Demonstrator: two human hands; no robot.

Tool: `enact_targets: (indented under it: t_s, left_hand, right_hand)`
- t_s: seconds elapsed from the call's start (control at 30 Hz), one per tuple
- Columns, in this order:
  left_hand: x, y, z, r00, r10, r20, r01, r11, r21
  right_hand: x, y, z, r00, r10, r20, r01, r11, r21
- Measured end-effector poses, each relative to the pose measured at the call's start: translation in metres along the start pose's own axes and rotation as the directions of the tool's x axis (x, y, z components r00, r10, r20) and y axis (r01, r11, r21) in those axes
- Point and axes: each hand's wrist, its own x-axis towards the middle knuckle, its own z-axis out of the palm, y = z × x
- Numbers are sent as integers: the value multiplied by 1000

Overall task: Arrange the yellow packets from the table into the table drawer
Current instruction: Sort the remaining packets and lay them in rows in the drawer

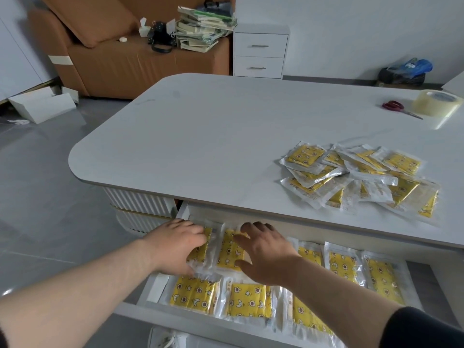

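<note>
- In the open drawer (160, 285): left hand (175, 244) flat, fingers spread, pressing on one packet (200, 249) in the back row, not gripping.
- Right hand (263, 254) open too, palm down on the next packet (229, 249).
- Seven packets visible in drawer, some partly hidden by the arms.
- On table (200, 146): loose pile (359, 177), count unclear; scissors (399, 109); tape (435, 101).
</note>
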Motion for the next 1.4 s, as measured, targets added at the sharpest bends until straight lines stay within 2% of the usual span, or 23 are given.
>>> enact_targets:
  t_s: [0.07,0.2,0.57,0.73,0.93,1.2,1.4]
  left_hand:
    - [2,3,6,1000,28,13,-28,999,34]
    - [7,8,11,999,48,-23,-48,999,21]
    - [11,6,19,998,6,-57,-5,1000,16]
    - [11,4,16,998,3,-61,-4,1000,-10]
    - [7,-4,11,985,-57,-164,56,998,-11]
    - [11,-4,16,991,-63,-121,63,998,0]
    - [11,-2,15,987,-83,-135,84,996,3]
  right_hand:
    - [-2,3,5,997,-65,52,64,998,14]
    - [0,0,17,993,-82,83,82,997,15]
    - [2,-2,29,1000,-16,-3,16,998,62]
    - [3,0,30,1000,-10,15,9,996,85]
    - [10,3,27,990,98,-97,-71,966,249]
    - [14,3,31,994,112,-16,-106,972,210]
    - [13,4,37,990,139,-30,-127,959,254]
